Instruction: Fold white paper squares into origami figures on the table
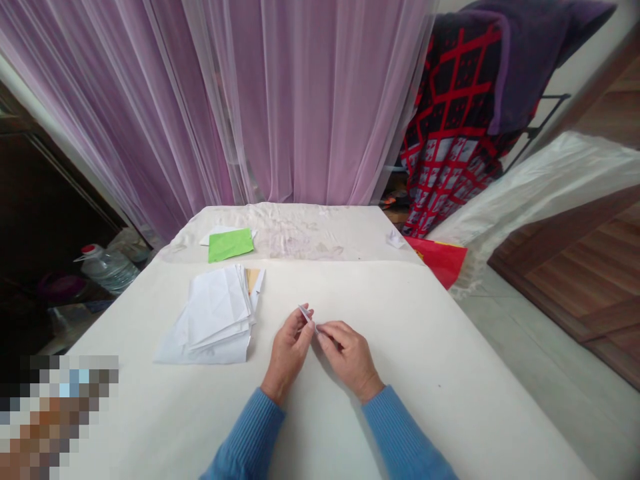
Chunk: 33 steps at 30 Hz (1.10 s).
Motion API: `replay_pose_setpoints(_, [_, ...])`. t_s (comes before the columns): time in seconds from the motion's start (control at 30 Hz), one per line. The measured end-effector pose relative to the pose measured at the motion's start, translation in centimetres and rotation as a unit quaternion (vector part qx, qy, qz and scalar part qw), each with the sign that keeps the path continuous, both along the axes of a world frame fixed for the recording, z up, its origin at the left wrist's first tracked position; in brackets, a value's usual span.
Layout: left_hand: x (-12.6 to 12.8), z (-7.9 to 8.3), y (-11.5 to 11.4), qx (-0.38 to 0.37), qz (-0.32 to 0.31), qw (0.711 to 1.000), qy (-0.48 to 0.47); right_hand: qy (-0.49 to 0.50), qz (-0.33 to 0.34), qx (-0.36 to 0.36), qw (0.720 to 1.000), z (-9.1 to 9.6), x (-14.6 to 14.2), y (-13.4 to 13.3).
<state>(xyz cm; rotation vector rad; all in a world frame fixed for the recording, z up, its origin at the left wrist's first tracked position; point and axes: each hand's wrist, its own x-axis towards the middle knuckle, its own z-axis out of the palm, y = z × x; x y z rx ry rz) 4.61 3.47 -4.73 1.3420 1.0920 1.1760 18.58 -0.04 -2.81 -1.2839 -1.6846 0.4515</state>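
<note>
Near the middle of the table, both hands meet around a small folded piece of white paper [305,313]. My left hand [289,350] pinches it between thumb and fingers, and its pointed tip sticks up past the fingertips. From the right, my right hand [349,353] is closed with thumb and forefinger pressed on the paper's lower end. Most of the paper is hidden by the fingers. To the left of my left hand lies an untidy stack of white paper sheets [217,307], with a tan piece [253,280] showing at its right edge.
A green paper [231,245] lies behind the stack on the white-covered table [400,400]. A small white folded paper [395,239] sits at the far right edge, near a red bag [443,261]. Purple curtains [310,100] hang behind; a plastic bottle [107,268] stands left.
</note>
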Motion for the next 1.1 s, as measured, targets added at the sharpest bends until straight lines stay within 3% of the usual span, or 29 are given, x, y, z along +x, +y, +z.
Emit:
replay_pose_setpoints(0.47, [0.1,1.0,-0.4,0.031,-0.022,0.998,0.058,0.029,-0.001,-0.048,0.998,0.0,0.5,0.4])
replay_pose_setpoints(0.83, [0.4,-0.1,-0.2,0.031,-0.012,0.999,0.034,0.091,0.020,-0.097,0.991,-0.2,0.9,0.7])
replay_pose_setpoints(1.1, [0.3,0.1,-0.6,0.084,-0.022,0.990,0.111,0.012,-0.023,-0.015,1.000,-0.4,0.4,0.5])
